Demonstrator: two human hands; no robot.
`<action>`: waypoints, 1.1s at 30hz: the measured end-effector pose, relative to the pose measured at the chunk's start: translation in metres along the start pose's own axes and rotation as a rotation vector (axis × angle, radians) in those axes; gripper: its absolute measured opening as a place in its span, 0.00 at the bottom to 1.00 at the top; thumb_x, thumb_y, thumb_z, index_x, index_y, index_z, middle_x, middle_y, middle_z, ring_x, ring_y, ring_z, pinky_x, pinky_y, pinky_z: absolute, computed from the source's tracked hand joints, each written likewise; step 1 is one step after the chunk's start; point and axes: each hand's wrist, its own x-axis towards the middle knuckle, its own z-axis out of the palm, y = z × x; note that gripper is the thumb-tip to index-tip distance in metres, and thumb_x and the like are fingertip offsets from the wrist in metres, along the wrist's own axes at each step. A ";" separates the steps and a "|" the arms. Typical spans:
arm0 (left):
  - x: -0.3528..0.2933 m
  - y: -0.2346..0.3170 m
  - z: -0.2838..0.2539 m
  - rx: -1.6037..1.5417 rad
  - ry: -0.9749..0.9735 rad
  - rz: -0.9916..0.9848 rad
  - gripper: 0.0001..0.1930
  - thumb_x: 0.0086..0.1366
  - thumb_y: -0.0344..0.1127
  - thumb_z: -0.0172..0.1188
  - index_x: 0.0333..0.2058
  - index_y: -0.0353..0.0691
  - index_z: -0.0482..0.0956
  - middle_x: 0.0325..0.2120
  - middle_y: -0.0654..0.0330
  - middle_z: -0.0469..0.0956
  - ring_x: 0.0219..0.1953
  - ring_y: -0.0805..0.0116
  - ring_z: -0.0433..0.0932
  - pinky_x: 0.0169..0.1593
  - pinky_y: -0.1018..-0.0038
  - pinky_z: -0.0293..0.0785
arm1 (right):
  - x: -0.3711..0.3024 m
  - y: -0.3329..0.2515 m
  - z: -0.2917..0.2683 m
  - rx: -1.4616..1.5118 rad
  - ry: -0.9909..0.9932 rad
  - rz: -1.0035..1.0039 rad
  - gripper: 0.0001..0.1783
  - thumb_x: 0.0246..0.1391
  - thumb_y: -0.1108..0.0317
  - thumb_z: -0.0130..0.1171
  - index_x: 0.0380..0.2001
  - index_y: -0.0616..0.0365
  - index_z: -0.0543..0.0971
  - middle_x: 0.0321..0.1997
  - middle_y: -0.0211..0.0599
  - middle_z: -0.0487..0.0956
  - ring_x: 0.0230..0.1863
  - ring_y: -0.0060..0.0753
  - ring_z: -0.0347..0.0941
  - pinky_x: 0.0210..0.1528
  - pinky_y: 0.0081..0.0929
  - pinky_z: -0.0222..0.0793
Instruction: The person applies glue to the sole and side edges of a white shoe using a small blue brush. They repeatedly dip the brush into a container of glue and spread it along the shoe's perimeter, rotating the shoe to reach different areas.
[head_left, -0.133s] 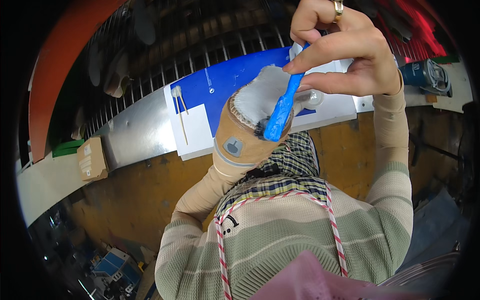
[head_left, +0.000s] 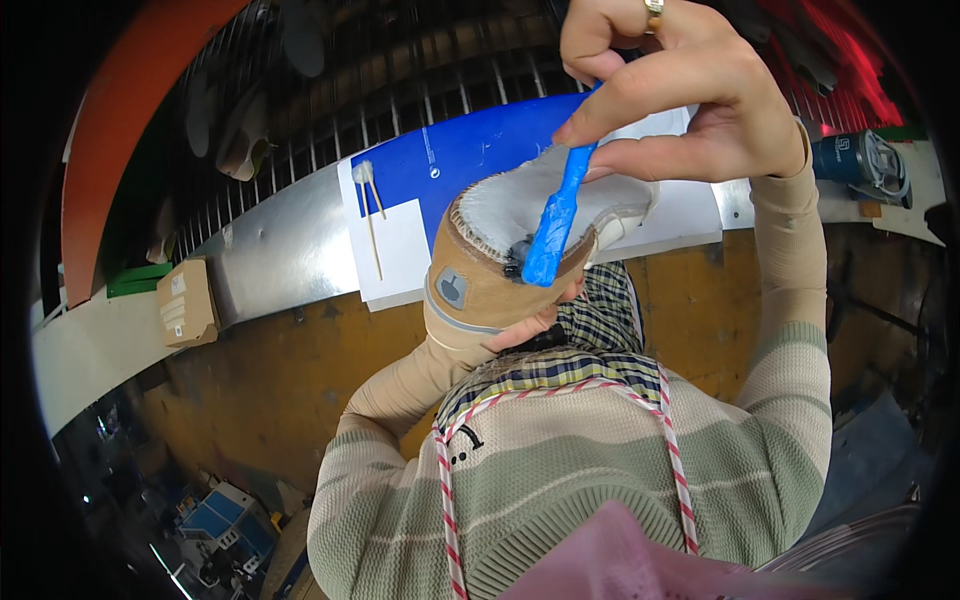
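Note:
An upturned tan shoe upper with a pale grey-white, stitched underside is in front of my chest. My left hand grips it from below; most of that hand is hidden behind the upper, with only some fingers showing. Pinched between thumb and fingers of my right hand is a blue-handled brush. Its dark bristles meet the rim of the underside near the stitching, at the end closest to me.
Behind the upper, a blue sheet and white paper lie on the metal bench edge. Two thin sticks with a whitish blob rest there. A cardboard box stands left, a dark blue tumbler right. Metal rollers run beyond.
The shoe upper has tilted, so more of its far side shows and my left fingers have come into sight. My right hand and the brush have shifted slightly left.

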 end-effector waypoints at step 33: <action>0.023 0.047 0.037 0.365 -0.379 0.559 0.31 0.75 0.45 0.48 0.69 0.36 0.54 0.64 0.44 0.62 0.61 0.56 0.70 0.63 0.63 0.71 | -0.029 -0.014 0.097 -0.694 0.535 0.241 0.08 0.45 0.72 0.70 0.32 0.57 0.84 0.30 0.35 0.72 0.28 0.34 0.69 0.30 0.31 0.63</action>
